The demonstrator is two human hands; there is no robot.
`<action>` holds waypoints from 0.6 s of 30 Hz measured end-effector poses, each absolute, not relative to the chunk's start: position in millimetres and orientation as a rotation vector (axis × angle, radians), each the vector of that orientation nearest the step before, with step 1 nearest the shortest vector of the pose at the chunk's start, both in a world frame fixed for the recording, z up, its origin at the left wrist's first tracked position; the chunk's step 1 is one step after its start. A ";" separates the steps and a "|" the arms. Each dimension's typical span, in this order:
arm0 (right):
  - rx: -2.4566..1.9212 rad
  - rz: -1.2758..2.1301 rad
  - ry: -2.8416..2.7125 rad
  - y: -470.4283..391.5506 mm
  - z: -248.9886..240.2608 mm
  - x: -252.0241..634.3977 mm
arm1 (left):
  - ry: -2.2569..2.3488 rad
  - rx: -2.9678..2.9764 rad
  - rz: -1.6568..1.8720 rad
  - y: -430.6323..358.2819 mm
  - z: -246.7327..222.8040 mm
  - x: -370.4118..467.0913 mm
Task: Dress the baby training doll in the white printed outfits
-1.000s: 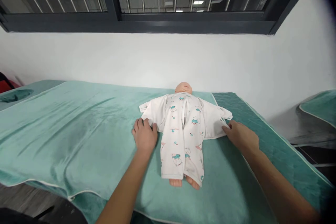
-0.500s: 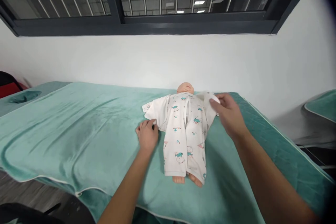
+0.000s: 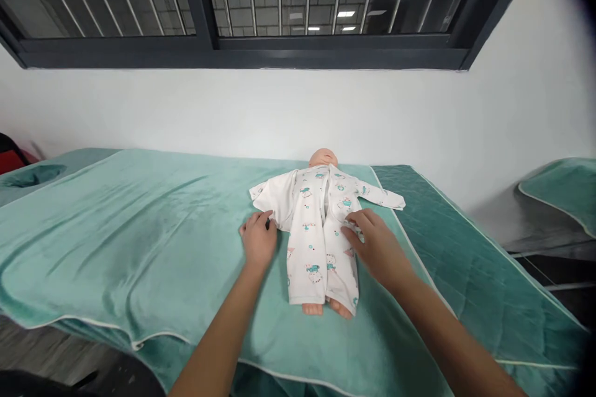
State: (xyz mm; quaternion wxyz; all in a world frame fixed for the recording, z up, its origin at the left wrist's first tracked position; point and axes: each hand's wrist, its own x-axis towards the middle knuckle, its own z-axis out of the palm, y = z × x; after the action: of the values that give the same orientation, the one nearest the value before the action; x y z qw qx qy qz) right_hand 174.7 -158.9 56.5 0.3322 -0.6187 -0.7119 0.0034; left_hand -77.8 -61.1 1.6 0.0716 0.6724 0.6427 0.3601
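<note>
Doll [image 3: 323, 157] lies between the person's two hands on a pale green sheet [image 3: 139, 229], its head at the far end close to the white wall [image 3: 279, 111] and its feet [image 3: 312, 309] at the near end. A white printed garment [image 3: 307, 248] covers it from neck to ankles, with a narrow opening running down the middle of the front.

The left hand [image 3: 259, 239] is to the left of the doll's body, just beside the garment, resting on the sheet with the fingers bent. Its thumb and forefinger meet the near corner of the plain white flap [image 3: 279, 200] that spreads out to the left; whether they pinch that corner cannot be told.

The right hand [image 3: 372, 239] reaches in from the near right, and its fingertips touch the right side of the garment at about waist height. Thumb and forefinger are curved towards each other, but whether cloth is caught between them cannot be made out.

Farther off than the right hand, the right sleeve [image 3: 382, 196] stretches out to the right, its cuff lying over a darker green quilted cover [image 3: 451, 248]. A dark window frame [image 3: 326, 53] runs across the wall at the far side.
</note>
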 end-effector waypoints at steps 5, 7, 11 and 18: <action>-1.598 0.104 -1.933 -167.2 56.3 172.9 | 1.732 1.899 1.330 -59.2 -2.4 -82.7; -1.589 0.176 -1.921 -170.1 59.4 174.4 | 1.626 1.767 1.471 -56.8 -1.3 -83.0; -1.562 0.296 -1.923 -174.2 65.3 178.0 | 1.460 1.523 1.621 -49.0 13.9 -73.7; -1.513 0.320 -1.939 -168.9 70.3 179.6 | 0.967 2.411 1.452 -59.5 63.1 -47.7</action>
State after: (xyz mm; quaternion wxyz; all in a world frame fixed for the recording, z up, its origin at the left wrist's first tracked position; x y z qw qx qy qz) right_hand 179.6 -168.9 70.3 0.3248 -0.5770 -0.7394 0.1221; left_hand -47.7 -59.5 63.1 0.0828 0.8074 0.3237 0.4863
